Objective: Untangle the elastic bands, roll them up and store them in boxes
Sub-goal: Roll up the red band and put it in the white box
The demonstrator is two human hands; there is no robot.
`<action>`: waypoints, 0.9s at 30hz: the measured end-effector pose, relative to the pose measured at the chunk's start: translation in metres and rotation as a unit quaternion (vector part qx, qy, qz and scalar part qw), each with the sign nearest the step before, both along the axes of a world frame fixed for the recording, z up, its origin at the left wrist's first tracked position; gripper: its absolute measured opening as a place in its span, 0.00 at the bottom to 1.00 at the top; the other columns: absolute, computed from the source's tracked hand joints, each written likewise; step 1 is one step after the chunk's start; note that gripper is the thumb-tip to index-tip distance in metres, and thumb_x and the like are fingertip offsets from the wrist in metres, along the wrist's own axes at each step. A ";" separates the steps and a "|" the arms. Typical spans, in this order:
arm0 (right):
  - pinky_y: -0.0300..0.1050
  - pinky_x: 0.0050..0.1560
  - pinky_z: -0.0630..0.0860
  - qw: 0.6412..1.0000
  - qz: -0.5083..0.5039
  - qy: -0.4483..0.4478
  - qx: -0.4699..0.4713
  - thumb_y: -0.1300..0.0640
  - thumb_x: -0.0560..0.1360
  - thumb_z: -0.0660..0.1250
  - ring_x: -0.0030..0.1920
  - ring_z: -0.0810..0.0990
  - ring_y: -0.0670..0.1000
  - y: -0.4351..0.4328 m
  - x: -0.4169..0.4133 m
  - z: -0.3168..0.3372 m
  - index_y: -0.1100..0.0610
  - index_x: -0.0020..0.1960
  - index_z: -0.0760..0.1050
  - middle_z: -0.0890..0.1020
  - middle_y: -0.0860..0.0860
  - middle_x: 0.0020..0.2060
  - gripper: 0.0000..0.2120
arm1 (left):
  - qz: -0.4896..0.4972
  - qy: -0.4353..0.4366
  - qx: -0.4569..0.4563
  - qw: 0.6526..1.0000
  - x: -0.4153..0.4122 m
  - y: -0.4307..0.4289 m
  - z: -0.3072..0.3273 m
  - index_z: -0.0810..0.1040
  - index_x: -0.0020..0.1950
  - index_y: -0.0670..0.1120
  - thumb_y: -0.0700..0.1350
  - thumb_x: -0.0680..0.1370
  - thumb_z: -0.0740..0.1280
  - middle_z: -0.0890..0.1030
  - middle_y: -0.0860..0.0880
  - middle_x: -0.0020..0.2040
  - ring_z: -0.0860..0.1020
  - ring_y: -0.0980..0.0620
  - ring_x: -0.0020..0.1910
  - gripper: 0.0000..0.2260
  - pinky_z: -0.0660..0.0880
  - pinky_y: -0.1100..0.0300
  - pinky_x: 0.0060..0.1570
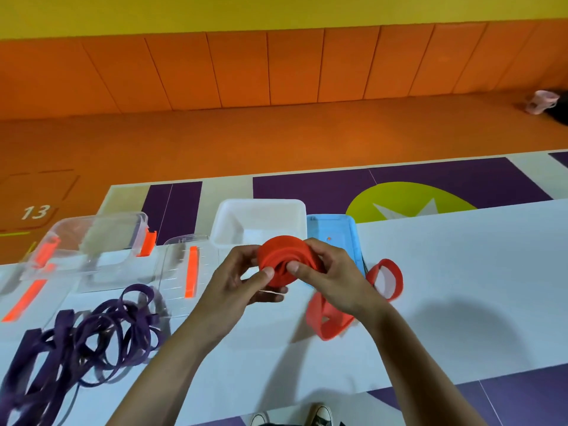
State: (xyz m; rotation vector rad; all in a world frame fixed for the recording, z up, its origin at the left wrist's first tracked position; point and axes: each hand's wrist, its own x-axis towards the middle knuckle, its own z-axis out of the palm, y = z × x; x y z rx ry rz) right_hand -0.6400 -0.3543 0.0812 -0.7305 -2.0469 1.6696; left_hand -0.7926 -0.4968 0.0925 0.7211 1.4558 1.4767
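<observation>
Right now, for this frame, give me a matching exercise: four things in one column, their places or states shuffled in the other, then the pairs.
1 red roll
2 purple bands
3 white box
4 blue lid

A tangled heap at the left
B lying against the white box, on its right
C gripped by left hand and right hand
D open, beyond the red roll

Pairs: 1-C, 2-A, 3-D, 4-B

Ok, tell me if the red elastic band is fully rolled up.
Partly rolled: left hand and right hand hold the red coil; loose loops lie on the table.
</observation>
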 end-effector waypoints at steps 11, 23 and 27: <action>0.37 0.43 0.78 0.987 0.071 -0.098 0.107 0.41 0.67 0.80 0.42 0.81 0.42 -0.002 0.001 0.033 0.45 0.49 0.80 0.83 0.42 0.40 0.16 | -0.133 0.286 -0.089 0.945 -0.026 -0.001 0.049 0.79 0.60 0.58 0.56 0.74 0.74 0.81 0.58 0.53 0.82 0.47 0.34 0.16 0.81 0.55 0.38; 0.39 0.47 0.78 1.000 -0.026 0.010 -0.004 0.46 0.75 0.75 0.45 0.82 0.47 0.001 -0.005 0.006 0.49 0.55 0.78 0.83 0.45 0.44 0.12 | -0.006 0.085 0.017 0.996 0.000 0.013 0.020 0.72 0.65 0.46 0.48 0.79 0.66 0.80 0.49 0.61 0.86 0.37 0.44 0.16 0.83 0.45 0.51; 0.38 0.48 0.79 0.998 -0.058 0.008 0.025 0.44 0.75 0.74 0.47 0.81 0.45 -0.003 -0.006 -0.001 0.47 0.56 0.77 0.83 0.44 0.45 0.13 | -0.017 -0.003 0.005 1.000 0.003 0.010 0.011 0.72 0.67 0.45 0.47 0.79 0.65 0.80 0.43 0.62 0.85 0.36 0.51 0.17 0.83 0.48 0.50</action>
